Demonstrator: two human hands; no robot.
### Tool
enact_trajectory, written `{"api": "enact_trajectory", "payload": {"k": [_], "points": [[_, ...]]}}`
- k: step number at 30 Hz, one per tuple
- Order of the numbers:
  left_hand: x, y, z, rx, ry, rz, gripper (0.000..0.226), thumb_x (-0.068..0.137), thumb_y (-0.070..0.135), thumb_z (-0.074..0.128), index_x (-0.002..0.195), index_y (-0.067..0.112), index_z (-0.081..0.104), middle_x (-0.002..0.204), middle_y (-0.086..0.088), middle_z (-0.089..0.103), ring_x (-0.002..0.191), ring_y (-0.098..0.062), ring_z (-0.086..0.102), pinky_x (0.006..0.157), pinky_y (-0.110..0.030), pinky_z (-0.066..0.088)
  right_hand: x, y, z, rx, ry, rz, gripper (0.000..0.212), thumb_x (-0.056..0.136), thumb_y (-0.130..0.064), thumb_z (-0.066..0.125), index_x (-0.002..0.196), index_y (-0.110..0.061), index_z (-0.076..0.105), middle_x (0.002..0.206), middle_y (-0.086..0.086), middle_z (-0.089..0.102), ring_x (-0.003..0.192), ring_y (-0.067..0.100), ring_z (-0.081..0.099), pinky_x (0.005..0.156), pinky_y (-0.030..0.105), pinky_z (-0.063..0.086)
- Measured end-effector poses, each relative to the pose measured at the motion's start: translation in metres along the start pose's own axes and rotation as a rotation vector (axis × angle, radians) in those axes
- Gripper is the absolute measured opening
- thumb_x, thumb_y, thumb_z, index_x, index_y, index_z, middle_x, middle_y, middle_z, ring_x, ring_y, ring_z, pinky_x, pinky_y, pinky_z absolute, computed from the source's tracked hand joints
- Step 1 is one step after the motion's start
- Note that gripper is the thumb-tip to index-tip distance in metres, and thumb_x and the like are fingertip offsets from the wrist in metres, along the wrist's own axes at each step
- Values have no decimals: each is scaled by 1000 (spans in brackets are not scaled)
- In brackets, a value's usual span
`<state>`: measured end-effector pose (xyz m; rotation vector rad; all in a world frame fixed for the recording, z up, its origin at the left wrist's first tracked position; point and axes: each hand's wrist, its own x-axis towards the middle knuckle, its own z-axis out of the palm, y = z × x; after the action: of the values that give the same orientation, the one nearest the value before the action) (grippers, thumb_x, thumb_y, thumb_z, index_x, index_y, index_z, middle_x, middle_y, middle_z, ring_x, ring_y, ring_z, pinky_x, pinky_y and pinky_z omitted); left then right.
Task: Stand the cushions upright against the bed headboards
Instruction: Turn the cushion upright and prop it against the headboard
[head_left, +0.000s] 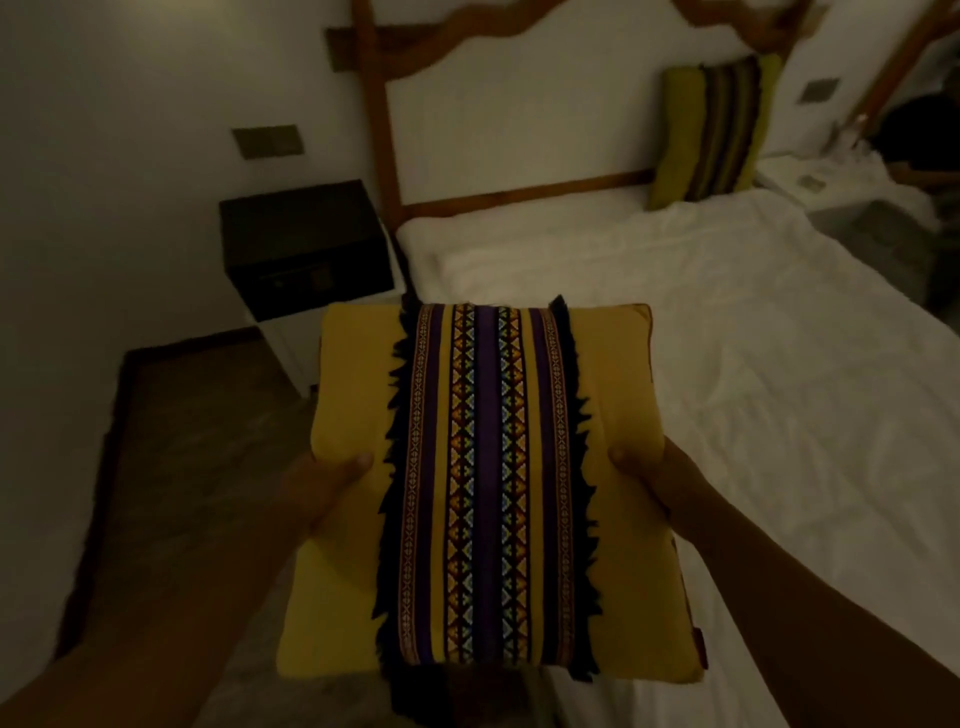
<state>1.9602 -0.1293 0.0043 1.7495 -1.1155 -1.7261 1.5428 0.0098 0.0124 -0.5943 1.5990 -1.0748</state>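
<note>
A yellow cushion (358, 374) with a purple patterned centre band and dark fringe is held flat in front of me, over the near left corner of the bed. My left hand (324, 483) grips its left edge with the thumb on top, and my right hand (647, 470) grips its right edge the same way. A second cushion (714, 132), green-yellow with a striped band, stands upright against the wooden-framed headboard (498, 111) at the bed's far right. The bed (727, 338) is covered by a white sheet.
A dark bedside cabinet (304, 244) stands left of the bed against the wall. A strip of floor (197, 467) runs along the bed's left side. At the far right edge lie white crumpled items and a dark shape (914, 140). The room is dim.
</note>
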Motion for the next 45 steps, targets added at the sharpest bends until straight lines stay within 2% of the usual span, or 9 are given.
{"api": "enact_trajectory", "payload": {"k": [8,12,16,19,22,27,32,40,45], "points": [[39,51,-117,-171,49,2,71,61,38,88,123,19,60,111,-11,71,98,-34,69,74,-47,58,78,-78,119,-58,-55,-50,61,76,-31,81,132,-19,58,118,14,70,102,39,69,86,60,56],[61,75,-140,-222,60,20,72,53,40,89,116,19,63,108,-11,73,96,-33,70,70,-44,59,112,-115,147,-43,-83,-93,65,68,-33,83,128,-18,62,114,14,73,98,35,72,77,50,61],[91,102,-148,-262,63,37,72,55,38,90,118,20,63,108,-9,73,95,-32,71,68,-44,60,154,-147,159,-2,-109,-111,57,67,-29,83,121,-20,66,106,11,77,89,31,75,65,43,61],[124,128,-146,-286,77,76,73,54,38,91,119,24,61,106,-8,73,92,-31,71,63,-42,60,198,-167,163,7,-125,-111,58,64,-31,85,118,-21,67,108,12,76,92,33,75,71,48,61],[168,160,-139,-280,82,143,83,56,38,90,130,24,55,116,-9,69,101,-32,68,73,-45,59,252,-189,167,1,-130,-117,65,65,-31,85,125,-19,63,112,14,74,98,37,72,81,56,59],[245,227,-123,-241,55,95,96,46,45,94,131,23,56,121,-11,68,106,-37,67,91,-59,53,346,-234,154,-1,-147,-130,53,74,-30,81,123,-22,63,112,12,74,92,33,75,71,50,61],[316,302,-92,-232,-18,99,97,42,43,97,129,24,59,107,-6,76,95,-31,74,74,-49,60,429,-286,125,-14,-149,-128,53,77,-28,80,126,-20,62,113,14,74,96,37,73,81,62,57],[399,384,-46,-265,-92,156,109,40,42,97,137,30,49,126,-10,66,112,-35,65,95,-62,50,514,-348,94,-31,-113,-138,62,73,-32,82,128,-20,59,115,15,73,100,40,72,84,63,56],[458,425,-20,-274,-138,161,89,57,31,91,136,32,49,125,-8,67,109,-33,67,89,-57,54,565,-376,81,-49,-51,-142,58,77,-30,80,130,-16,59,111,13,74,95,35,74,79,55,59]]}}
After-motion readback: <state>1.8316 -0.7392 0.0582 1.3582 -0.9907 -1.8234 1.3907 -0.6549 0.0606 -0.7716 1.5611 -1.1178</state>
